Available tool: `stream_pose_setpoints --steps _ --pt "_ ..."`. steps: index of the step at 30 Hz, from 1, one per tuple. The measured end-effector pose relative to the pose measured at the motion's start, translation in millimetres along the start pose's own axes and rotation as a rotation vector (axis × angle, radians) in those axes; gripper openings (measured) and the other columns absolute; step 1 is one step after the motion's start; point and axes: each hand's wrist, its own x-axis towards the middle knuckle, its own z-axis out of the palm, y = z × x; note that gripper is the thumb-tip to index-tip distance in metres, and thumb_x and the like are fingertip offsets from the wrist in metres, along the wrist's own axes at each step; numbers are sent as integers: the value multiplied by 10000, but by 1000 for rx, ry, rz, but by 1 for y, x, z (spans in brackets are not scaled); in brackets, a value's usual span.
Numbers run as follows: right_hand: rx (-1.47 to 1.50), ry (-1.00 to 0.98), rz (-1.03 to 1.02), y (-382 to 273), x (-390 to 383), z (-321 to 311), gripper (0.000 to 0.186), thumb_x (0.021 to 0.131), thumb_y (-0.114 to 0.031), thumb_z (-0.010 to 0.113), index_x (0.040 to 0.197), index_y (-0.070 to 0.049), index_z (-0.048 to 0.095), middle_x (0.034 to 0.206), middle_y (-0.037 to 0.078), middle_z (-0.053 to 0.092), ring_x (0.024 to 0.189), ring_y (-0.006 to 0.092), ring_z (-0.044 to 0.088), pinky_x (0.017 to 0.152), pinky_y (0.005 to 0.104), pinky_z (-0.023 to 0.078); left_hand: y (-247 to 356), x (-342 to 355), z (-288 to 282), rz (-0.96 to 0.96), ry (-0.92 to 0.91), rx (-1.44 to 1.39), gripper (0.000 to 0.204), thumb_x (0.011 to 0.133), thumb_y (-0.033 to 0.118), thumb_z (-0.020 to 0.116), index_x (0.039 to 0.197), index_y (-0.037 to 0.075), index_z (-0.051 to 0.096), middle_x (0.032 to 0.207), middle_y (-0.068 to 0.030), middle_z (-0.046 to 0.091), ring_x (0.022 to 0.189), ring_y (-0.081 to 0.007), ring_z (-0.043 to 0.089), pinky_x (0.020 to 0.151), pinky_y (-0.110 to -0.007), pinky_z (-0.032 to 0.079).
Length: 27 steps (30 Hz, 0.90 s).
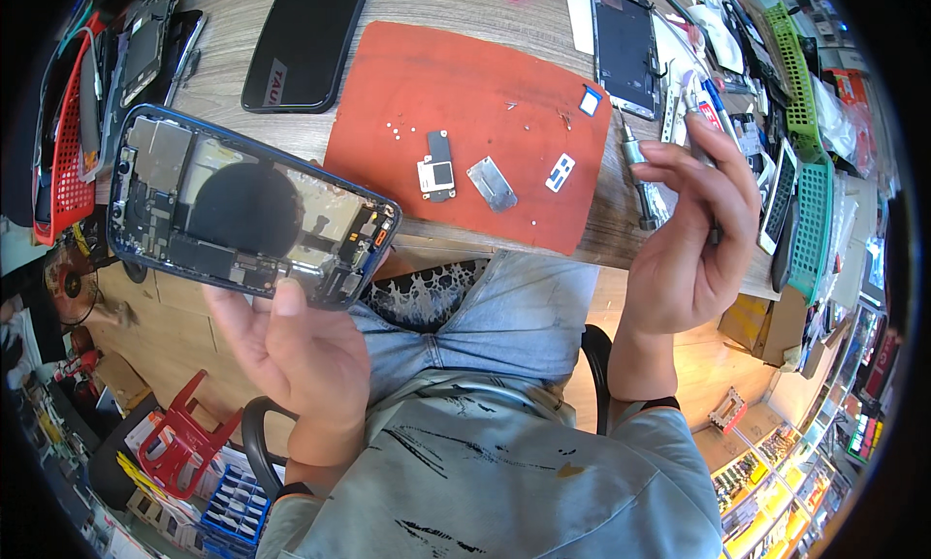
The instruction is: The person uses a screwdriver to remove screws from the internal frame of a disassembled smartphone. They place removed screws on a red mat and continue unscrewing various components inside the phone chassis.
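Note:
My left hand [301,341] holds an opened smartphone housing [335,205] by its near edge, thumb on the inner side. Its inside faces up, with a large dark round patch, boards and an orange-red part at the right end. To the right, my right hand [693,229] is raised by the table edge, fingers loosely bent and apart. Beside its fingertips lies a grey metal screwdriver [635,161]; another tool is partly hidden behind the fingers. On the orange-red mat [417,84] are a small board piece [439,176], a metal shield plate [493,184], a white-and-blue piece [560,172] and several tiny screws.
A black phone [305,45] lies beyond the mat. A removed phone screen [626,50] is at the far right, near pens and tools. Red [73,171] and green baskets [810,224] flank the table. A red chair [189,438] stands lower left.

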Motion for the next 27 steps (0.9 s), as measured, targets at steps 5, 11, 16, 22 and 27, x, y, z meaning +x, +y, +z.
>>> stream_pose_setpoints --steps 5,11,16,22,27 --pt "-433 -245 -127 -13 14 -1 356 774 58 558 1066 -23 745 1209 160 559 1003 235 547 817 320 454 -6 3 0 30 -3 46 584 947 77 476 1485 -33 280 1345 -239 495 1150 -327 606 836 -559 601" --pt "-623 -372 -148 -19 14 3 420 721 -34 577 1079 -111 783 1210 116 552 1056 247 492 827 331 414 -8 2 2 2 -7 27 592 935 60 471 1485 -42 278 1361 -230 485 1171 -310 581 890 -510 555" --pt "-590 -405 -147 -22 16 2 411 727 -41 579 1074 -118 786 1205 114 551 1073 247 491 828 335 418 0 0 8 -73 -17 3 597 912 28 467 1475 -64 291 1422 -217 428 1262 -288 498 1041 -416 446" --pt "-459 -246 -90 -16 10 -4 357 771 28 591 1065 -64 771 1205 121 558 1085 236 508 837 333 434 -2 -1 8 -48 -7 33 614 915 25 463 1489 -65 264 1438 -226 411 1279 -305 485 1034 -441 464" --pt "-232 -2 9 -7 2 -7 362 774 96 611 1063 -61 763 1208 121 570 1052 214 523 821 310 440 -8 0 9 -3 23 36 590 941 67 479 1484 -45 275 1323 -252 505 1093 -323 631 795 -548 620"
